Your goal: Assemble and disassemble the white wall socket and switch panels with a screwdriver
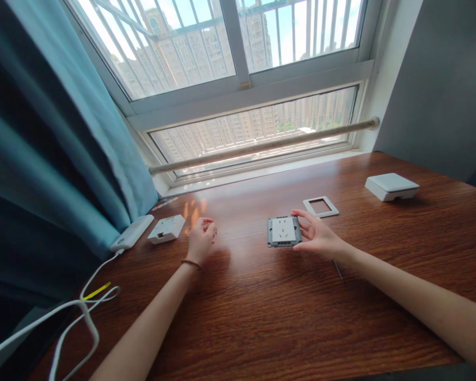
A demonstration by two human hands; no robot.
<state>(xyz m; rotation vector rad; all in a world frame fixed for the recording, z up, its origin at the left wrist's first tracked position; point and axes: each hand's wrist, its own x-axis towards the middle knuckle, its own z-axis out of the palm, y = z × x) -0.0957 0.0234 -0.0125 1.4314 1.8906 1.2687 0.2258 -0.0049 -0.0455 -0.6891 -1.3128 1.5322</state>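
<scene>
My right hand (321, 235) grips a wall socket (283, 230) by its right edge, thumb below and fingers above. The socket has a white face with plug holes and a grey mounting frame around it. To its left, my left hand (201, 241) is closed above the table, fingertips pinched together. A tiny dark thing shows at those fingertips, too small to name. Just behind my right hand lies a white square cover frame (332, 208) with an open middle. Under my right forearm a thin metal rod (338, 271) is partly hidden.
On the left of the wooden table (262, 317) sit a white box-like part (166, 229) and a white power bank-like block (133, 233) with a white cable (89, 280) plugged in. Another white box (392, 186) stands at the back right. A blue curtain (75, 106) hangs left.
</scene>
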